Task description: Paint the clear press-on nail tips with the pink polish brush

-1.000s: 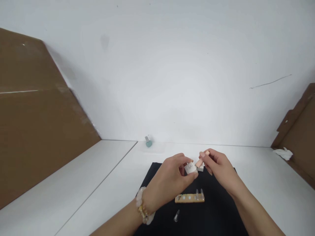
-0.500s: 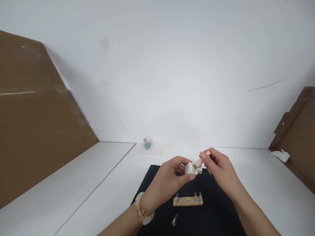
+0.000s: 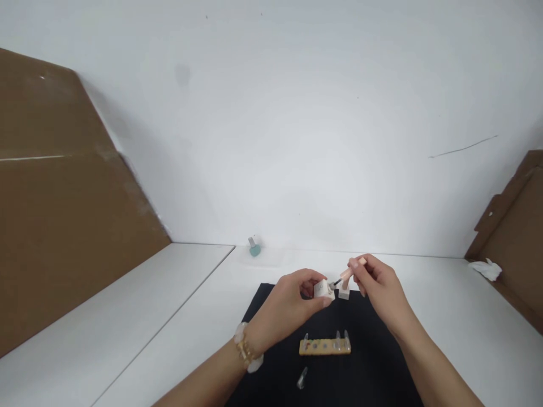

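Pinching firmly, our left hand [image 3: 284, 302] holds a small white bottle [image 3: 322, 289] — our right hand [image 3: 379, 285] pinches a peach brush cap [image 3: 353, 271] just beside it.

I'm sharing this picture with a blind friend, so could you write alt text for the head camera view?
Above a black cloth, the left hand holds a small white bottle while the right hand holds a pale pink brush cap, its thin brush beside the bottle. Nearer lies a wooden strip with clear nail tips; a teal bottle stands farther back.

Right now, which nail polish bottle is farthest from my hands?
The teal one, standing back by the wall; the white bottle is in your left hand.
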The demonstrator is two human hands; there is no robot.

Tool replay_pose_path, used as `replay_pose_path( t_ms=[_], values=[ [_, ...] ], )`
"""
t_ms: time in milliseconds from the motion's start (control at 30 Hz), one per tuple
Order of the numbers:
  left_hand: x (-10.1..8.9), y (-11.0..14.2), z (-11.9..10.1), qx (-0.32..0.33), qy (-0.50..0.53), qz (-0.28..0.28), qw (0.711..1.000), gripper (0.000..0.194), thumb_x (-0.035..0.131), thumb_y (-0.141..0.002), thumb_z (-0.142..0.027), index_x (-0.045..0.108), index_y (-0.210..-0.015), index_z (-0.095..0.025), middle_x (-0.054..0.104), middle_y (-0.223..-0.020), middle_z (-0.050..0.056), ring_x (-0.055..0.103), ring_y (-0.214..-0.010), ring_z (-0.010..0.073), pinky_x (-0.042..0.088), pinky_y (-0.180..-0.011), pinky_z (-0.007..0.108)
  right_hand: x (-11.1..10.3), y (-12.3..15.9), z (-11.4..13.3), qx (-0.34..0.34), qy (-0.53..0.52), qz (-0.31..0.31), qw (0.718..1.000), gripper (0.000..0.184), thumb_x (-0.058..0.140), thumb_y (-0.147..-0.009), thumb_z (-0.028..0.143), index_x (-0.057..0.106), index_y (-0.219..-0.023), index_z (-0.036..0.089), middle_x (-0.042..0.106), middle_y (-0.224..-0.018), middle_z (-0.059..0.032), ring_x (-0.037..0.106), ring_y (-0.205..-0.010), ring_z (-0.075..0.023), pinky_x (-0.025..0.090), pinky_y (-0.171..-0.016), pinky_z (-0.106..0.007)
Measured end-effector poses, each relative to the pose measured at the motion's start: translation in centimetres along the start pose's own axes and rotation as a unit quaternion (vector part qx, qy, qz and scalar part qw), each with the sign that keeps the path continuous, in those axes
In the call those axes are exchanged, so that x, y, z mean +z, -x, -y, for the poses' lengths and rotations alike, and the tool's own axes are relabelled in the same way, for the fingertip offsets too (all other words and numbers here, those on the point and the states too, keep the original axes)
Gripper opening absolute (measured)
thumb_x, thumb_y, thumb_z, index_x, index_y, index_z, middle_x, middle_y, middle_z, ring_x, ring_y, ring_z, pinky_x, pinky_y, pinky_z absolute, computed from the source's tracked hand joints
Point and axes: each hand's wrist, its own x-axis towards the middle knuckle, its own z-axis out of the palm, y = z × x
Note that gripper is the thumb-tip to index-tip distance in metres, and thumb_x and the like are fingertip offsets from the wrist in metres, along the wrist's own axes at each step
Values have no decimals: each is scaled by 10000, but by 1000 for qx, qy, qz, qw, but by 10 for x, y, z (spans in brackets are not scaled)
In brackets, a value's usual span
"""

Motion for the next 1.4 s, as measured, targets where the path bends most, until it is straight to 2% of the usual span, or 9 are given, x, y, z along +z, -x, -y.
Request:
replay_pose_path(
  t_ms=[233, 467, 600, 733, 800, 933, 1033, 1133, 1400],
  values=[
    [1, -17, 45, -17, 36, 17, 999, 195, 725, -687, -282, 672, -863, -214, 777, -856, 19, 728, -851, 231, 559, -803, 333, -16, -8, 6, 20, -78, -70, 994, 475, 719, -827, 660, 678, -786, 189, 459, -638, 46, 371, -547, -114, 353, -541, -276],
    [-1, -36, 78, -16, 11, -1, 1000, 190, 682, -638, -179, 632, -818, -216, 789, -843, 25, 753, -875, 246, 574, -845, 369, -20, -7, 11, 47, -123, -37, 991, 477, 777, -794, 641, 709, -805, 169, 452, -649, 39, 335, -527, -102, 318, -494, -273],
    [0, -28, 68, 17, -18, -40, 999, 200, 659, -693, -170, 652, -884, -229, 766, -845, 5, 726, -871, 235, 562, -848, 376, -20, -7, 10, 38, -118, -17, 992, 457, 746, -839, 625, 718, -825, 170, 460, -631, 40, 343, -533, -106, 335, -506, -270],
    [2, -7, 42, 83, -38, -94, 991, 238, 596, -846, -224, 655, -1076, -250, 755, -1109, 43, 671, -1031, 232, 516, -967, 411, -14, 1, 16, 6, -95, -15, 995, 399, 724, -879, 597, 720, -834, 201, 518, -614, 30, 404, -559, -126, 402, -559, -275],
    [3, 3, 31, 130, -46, -123, 983, 248, 563, -888, -206, 642, -1118, -256, 730, -1208, 58, 653, -1112, 230, 499, -1011, 408, -9, 11, 21, -44, -57, -31, 997, 321, 699, -920, 545, 718, -868, 229, 568, -638, 18, 457, -584, -145, 447, -595, -284],
    [2, 14, 19, 214, -54, -162, 962, 259, 577, -910, -138, 639, -1125, -267, 735, -1167, 44, 675, -1079, 213, 536, -960, 355, 3, 31, 26, -198, 51, -32, 978, 158, 598, -1013, 373, 709, -974, 268, 705, -789, -20, 577, -628, -177, 514, -672, -321],
    [0, 20, 14, 205, -40, -162, 964, 251, 620, -905, -131, 641, -1115, -268, 739, -1124, 27, 681, -1003, 202, 551, -917, 336, 11, 38, 24, -281, 96, -25, 954, 118, 571, -1020, 261, 689, -1018, 269, 716, -856, -42, 665, -731, -208, 529, -684, -332],
    [-2, 26, 10, 185, -28, -160, 969, 236, 643, -898, -136, 650, -1095, -266, 740, -1079, 15, 676, -962, 199, 553, -884, 331, 16, 37, 20, -336, 122, -29, 934, 135, 580, -1001, 181, 661, -1054, 275, 711, -849, -37, 670, -735, -202, 518, -650, -325],
    [-3, 31, 7, 188, -19, -160, 969, 211, 656, -893, -126, 661, -1046, -271, 726, -1022, -2, 657, -908, 181, 545, -833, 302, 21, 36, 22, -388, 192, -4, 901, 265, 559, -989, 111, 625, -1177, 285, 738, -875, -37, 683, -737, -200, 537, -670, -340]
  ],
)
